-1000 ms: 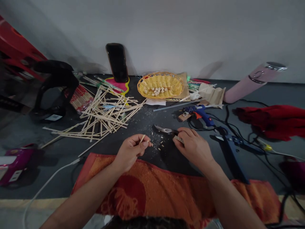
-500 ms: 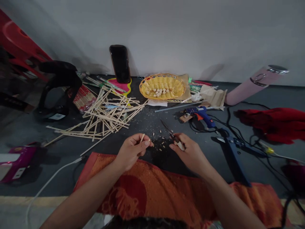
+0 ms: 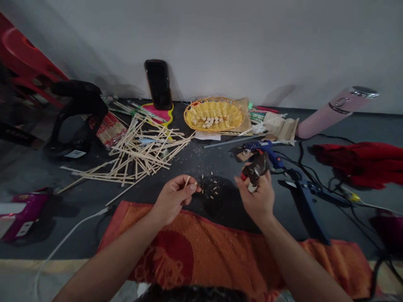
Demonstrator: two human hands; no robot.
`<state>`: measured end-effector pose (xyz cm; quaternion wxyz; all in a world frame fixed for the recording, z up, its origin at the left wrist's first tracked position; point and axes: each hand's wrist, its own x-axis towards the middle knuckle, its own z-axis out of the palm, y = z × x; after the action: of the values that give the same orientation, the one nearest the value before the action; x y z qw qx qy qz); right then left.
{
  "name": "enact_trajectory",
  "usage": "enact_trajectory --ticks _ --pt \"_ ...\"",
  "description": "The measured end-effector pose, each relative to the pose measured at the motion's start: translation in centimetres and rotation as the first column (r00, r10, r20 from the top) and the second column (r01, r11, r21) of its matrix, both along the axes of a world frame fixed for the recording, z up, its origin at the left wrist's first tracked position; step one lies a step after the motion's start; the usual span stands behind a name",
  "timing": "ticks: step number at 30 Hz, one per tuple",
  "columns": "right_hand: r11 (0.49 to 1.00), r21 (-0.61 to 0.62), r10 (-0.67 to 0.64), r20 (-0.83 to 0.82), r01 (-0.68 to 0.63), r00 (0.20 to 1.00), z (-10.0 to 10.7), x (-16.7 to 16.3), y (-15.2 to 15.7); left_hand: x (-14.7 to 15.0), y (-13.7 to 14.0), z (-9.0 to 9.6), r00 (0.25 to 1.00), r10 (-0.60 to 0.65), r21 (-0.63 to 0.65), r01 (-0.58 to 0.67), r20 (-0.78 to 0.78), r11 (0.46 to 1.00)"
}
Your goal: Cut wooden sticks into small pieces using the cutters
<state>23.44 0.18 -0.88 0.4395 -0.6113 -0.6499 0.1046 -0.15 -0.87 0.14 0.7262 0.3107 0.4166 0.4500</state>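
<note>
Lying under both forearms, one orange towel (image 3: 220,256) spreads wide. Beyond the left hand (image 3: 174,199) sits one basket (image 3: 214,114). The right hand (image 3: 256,195) grips one cutter (image 3: 255,167); the left pinches one short stick (image 3: 187,181), small cut pieces (image 3: 211,191) scattered between the two hands.

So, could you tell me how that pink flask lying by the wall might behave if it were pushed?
The flask lies on its side and looks round, so it would probably roll. Its smooth surface may be slippery. It looks rigid, so it should not bend.
</note>
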Motion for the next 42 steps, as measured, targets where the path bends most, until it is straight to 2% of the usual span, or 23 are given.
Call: enact_trajectory --ticks 3,6,8,11,13,16,19,23,27,42 --pt "0.980 -0.107 0.168 -0.001 -0.168 0.986 -0.7 -0.5 -0.1 0.0 0.1 0.0 1.000 0.003 0.007 -0.003 0.003 1.000" --pt "0.917 -0.167 0.373 0.047 -0.361 0.926 -0.9 -1.1 -0.4 0.0 0.1 0.0 0.999 0.018 0.006 -0.018 0.037 1.000" --pt "0.890 -0.174 0.441 0.083 -0.423 0.894 -0.8 -1.2 -0.7 -0.1 0.0 0.1 0.998 0.018 0.006 -0.018 0.059 1.000" --pt "0.907 -0.173 0.409 0.141 -0.384 0.902 -0.3 -0.9 -0.7 -0.2 0.0 0.2 0.998 0.018 0.023 -0.019 0.063 1.000" --pt "0.929 -0.159 0.364 0.240 -0.333 0.900 0.0 -0.6 -0.7 -0.2 0.0 0.3 0.998 0.019 0.029 -0.020 0.053 0.999" --pt "0.946 -0.165 0.324 0.417 -0.280 0.849 0.5 -0.3 -0.6 -0.3 0.1 0.4 0.999 0.022 0.035 -0.023 0.034 0.999" --pt "0.948 -0.188 0.318 0.509 -0.257 0.800 0.9 -0.4 -0.8 -0.3 0.0 0.3 1.000 0.029 0.049 -0.029 0.001 0.998" --pt "0.940 -0.209 0.341 0.549 -0.270 0.763 1.4 -0.9 -1.2 -0.3 -0.1 -0.1 1.000 0.023 0.073 -0.022 -0.016 0.997" --pt "0.948 -0.180 0.318 0.576 -0.262 0.753 1.6 -1.1 -1.5 -0.3 -0.1 -0.2 0.999 0.011 0.100 -0.008 -0.031 0.995" --pt "0.941 -0.197 0.336 0.607 -0.274 0.720 1.8 -1.2 -1.6 -0.8 0.0 -0.3 0.969 -0.045 0.145 0.081 -0.242 0.986"
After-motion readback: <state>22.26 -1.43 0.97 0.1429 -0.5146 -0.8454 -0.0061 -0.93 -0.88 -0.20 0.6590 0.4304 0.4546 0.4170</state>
